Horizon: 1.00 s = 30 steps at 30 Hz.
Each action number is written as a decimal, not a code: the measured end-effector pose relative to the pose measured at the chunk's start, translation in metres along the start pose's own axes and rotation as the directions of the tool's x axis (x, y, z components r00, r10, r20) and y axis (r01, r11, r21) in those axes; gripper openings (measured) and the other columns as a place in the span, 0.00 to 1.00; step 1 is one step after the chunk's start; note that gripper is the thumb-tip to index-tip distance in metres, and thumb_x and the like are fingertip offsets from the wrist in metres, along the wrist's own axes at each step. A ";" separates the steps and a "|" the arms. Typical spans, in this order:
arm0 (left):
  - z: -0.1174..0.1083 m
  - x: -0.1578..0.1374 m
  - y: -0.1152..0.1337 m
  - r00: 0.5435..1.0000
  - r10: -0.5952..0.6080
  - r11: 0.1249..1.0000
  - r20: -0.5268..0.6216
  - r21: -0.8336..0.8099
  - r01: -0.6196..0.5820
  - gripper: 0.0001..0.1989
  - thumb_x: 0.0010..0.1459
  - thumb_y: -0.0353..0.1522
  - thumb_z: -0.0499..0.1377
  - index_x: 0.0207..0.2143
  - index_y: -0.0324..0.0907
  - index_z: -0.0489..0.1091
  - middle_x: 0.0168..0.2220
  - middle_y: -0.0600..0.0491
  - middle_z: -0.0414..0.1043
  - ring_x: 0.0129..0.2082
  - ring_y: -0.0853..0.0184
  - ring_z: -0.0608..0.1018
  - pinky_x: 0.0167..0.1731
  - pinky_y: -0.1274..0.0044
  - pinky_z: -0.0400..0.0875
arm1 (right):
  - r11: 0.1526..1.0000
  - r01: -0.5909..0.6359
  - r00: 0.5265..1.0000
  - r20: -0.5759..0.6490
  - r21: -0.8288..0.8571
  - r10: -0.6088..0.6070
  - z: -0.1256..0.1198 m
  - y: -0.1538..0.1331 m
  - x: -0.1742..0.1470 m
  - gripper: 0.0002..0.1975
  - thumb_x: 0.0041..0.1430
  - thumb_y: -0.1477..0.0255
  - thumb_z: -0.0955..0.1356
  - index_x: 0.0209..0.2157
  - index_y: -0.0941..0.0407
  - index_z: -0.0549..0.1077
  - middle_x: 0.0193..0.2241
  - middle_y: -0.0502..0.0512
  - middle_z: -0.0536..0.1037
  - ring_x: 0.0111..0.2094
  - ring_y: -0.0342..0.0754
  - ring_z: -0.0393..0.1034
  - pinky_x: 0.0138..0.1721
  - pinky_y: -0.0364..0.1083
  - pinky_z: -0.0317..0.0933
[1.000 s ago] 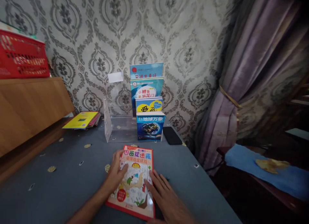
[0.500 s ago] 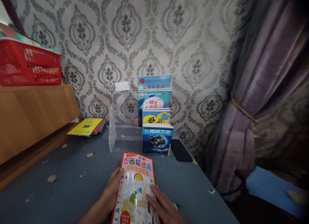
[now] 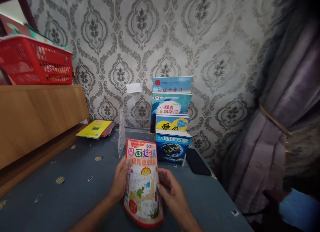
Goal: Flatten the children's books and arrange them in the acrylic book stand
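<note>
A red-bordered children's picture book is held tilted up above the table, its cover facing me and bowed along its length. My left hand grips its left edge, and my right hand closes on the right edge. Just behind it stands a clear acrylic book rack. Several books fill the rack's right side in steps, with a blue book with a globe on its cover at the front. The left part of the rack shows only transparent plastic, with a white label at its top.
A pile of books with a yellow cover on top lies at the back left. A black flat object rests right of the rack. On a wooden cabinet sits a red basket. A purple curtain hangs at right.
Both hands have raised the picture book and brought it closer to the rack, so its lower edge now shows. My view has turned slightly left.
</note>
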<state>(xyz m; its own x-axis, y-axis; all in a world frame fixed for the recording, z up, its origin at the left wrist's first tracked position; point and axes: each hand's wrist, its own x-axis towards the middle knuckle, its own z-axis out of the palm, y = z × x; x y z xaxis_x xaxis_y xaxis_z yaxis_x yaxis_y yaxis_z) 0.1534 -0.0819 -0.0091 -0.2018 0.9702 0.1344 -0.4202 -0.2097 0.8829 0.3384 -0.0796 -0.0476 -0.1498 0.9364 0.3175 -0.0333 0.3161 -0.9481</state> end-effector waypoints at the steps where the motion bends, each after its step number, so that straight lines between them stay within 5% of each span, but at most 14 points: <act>1: -0.002 0.004 0.002 0.997 0.069 0.996 0.040 0.046 -0.070 0.28 0.52 0.51 0.66 0.48 0.41 0.75 0.46 0.46 0.81 0.49 0.54 0.80 0.51 0.66 0.75 | 0.999 0.032 0.998 -0.049 -0.012 -0.033 0.004 -0.001 0.005 0.17 0.55 0.63 0.71 0.45 0.52 0.73 0.48 0.60 0.80 0.50 0.56 0.76 0.53 0.57 0.70; 6: -0.026 0.021 -0.007 0.915 0.266 0.920 0.302 0.203 -0.335 0.40 0.47 0.53 0.68 0.57 0.39 0.69 0.55 0.42 0.74 0.58 0.48 0.73 0.57 0.64 0.69 | 0.967 0.176 0.954 -0.209 -0.182 -0.213 0.015 0.009 0.009 0.19 0.56 0.63 0.72 0.48 0.51 0.69 0.59 0.61 0.72 0.61 0.57 0.66 0.61 0.60 0.61; 12: -0.047 0.022 -0.042 0.959 0.160 0.933 0.233 0.282 -0.224 0.55 0.43 0.53 0.70 0.67 0.40 0.52 0.65 0.39 0.62 0.65 0.46 0.64 0.64 0.61 0.60 | 0.911 0.272 0.925 -0.179 -0.309 -0.336 0.020 0.032 -0.010 0.15 0.62 0.65 0.69 0.49 0.52 0.68 0.63 0.64 0.68 0.62 0.59 0.65 0.57 0.59 0.66; 19: -0.050 0.017 -0.040 0.947 0.121 0.896 0.297 0.379 -0.233 0.46 0.41 0.50 0.72 0.57 0.43 0.57 0.55 0.43 0.70 0.56 0.51 0.72 0.60 0.61 0.65 | 0.920 0.264 0.941 -0.131 -0.290 -0.312 0.006 0.056 -0.015 0.21 0.64 0.68 0.69 0.57 0.51 0.67 0.64 0.65 0.66 0.56 0.57 0.72 0.49 0.54 0.74; 30: -0.052 0.016 -0.034 0.966 0.043 0.854 0.255 0.492 -0.168 0.41 0.40 0.46 0.73 0.52 0.42 0.60 0.50 0.42 0.74 0.53 0.50 0.74 0.57 0.60 0.67 | 0.945 0.242 0.966 -0.040 -0.220 -0.257 -0.004 0.058 -0.018 0.23 0.63 0.71 0.70 0.59 0.51 0.66 0.67 0.65 0.61 0.60 0.59 0.68 0.54 0.54 0.72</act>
<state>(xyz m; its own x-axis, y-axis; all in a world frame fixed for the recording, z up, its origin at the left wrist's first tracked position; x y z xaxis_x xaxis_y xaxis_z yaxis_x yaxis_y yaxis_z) 0.1184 -0.0659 -0.0606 0.0122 0.9592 0.2826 0.1106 -0.2822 0.9530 0.3435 -0.0777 -0.1087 -0.0968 0.8290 0.5509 0.1492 0.5593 -0.8154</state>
